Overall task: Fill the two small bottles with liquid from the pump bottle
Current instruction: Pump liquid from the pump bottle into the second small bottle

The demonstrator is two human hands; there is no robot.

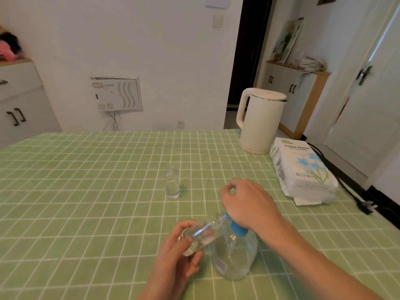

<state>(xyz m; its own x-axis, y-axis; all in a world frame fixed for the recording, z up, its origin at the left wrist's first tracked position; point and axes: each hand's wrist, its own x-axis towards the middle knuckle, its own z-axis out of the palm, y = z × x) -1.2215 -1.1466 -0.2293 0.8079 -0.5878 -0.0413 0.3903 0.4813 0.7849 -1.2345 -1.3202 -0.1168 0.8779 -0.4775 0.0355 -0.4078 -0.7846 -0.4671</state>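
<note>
Clear small bottle (201, 234), gripped tilted in the left hand (173, 265), has its mouth at the pump bottle (236, 256) spout. The right hand (249, 202), fingers curled, bears on top. Press slowly, mouth snug. Bottle 2 (172, 183) stands behind.

Bare left hand (175, 259), bare right hand (249, 202), both forearms (303, 252) bare

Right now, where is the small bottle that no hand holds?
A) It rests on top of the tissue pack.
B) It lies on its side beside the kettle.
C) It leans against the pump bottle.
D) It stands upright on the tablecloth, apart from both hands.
D: the free small bottle stands upright on the green tablecloth, apart from the left hand, which grips the other small bottle, and from the right hand.
</note>
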